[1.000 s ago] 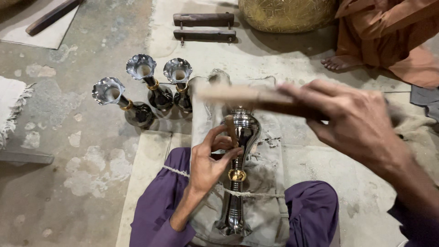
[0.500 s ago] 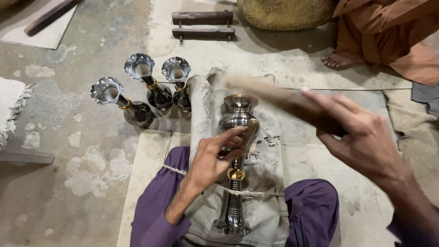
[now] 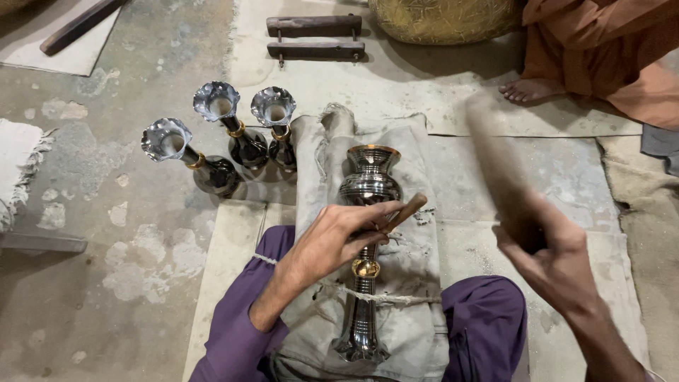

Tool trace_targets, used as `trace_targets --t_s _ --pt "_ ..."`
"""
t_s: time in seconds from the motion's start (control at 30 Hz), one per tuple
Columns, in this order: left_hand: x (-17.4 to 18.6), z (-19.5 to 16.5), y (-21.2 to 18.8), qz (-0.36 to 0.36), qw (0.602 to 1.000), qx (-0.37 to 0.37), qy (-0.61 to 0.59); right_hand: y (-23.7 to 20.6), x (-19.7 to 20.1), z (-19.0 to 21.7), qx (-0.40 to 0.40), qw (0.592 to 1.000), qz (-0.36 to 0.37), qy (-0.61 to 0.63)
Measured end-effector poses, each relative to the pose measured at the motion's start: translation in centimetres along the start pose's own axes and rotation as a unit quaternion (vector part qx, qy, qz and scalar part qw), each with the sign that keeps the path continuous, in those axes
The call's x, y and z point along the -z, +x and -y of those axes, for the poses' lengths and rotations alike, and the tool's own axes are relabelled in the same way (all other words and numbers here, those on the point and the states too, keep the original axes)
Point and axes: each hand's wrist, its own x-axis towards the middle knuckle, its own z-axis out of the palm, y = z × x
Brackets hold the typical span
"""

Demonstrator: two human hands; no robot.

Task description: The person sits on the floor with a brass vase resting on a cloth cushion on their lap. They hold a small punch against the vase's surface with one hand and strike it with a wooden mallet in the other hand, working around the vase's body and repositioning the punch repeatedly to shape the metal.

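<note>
A shiny metal vase (image 3: 369,185) with brass rings lies lengthwise on a grey padded cloth roll (image 3: 414,255) across my lap. My left hand (image 3: 338,237) rests on the vase's neck and pinches a thin wooden punch (image 3: 402,213) slanted against the metal. My right hand (image 3: 548,258) is raised to the right and grips a wooden mallet (image 3: 498,170), blurred by motion, pointing up and away from the vase.
Three finished dark vases (image 3: 226,138) with flared silver mouths lie on the concrete floor at upper left. Two wooden bars (image 3: 315,37) and a woven brass-coloured basket (image 3: 442,18) sit at the top. Another person's bare foot (image 3: 530,88) and orange garment are at upper right.
My right hand has swung the mallet from lying across above the vase out to the right and upward. My left hand keeps the punch on the vase's neck.
</note>
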Motion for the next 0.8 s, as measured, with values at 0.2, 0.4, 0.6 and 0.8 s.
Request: trace_targets --t_s 0.2,0.4,0.6,0.8 --pt "0.2 0.8 0.8 0.045 0.998 -0.054 0.008 -1.7 -1.1 -0.3 0.037 0.995 -0.084 0.026" --pt "-0.1 1.3 0.8 0.073 0.994 -0.082 0.028 -4.4 -3.4 -2.1 0.071 0.979 -0.17 0.088" --pt "0.2 1.0 0.1 0.077 0.995 -0.047 0.049 -7.7 -5.1 -4.2 -0.011 0.983 -0.186 -0.008" --pt "-1.5 1.9 -1.9 -0.102 0.992 -0.035 -0.06 -9.7 -5.7 -3.6 0.034 0.994 -0.095 -0.034"
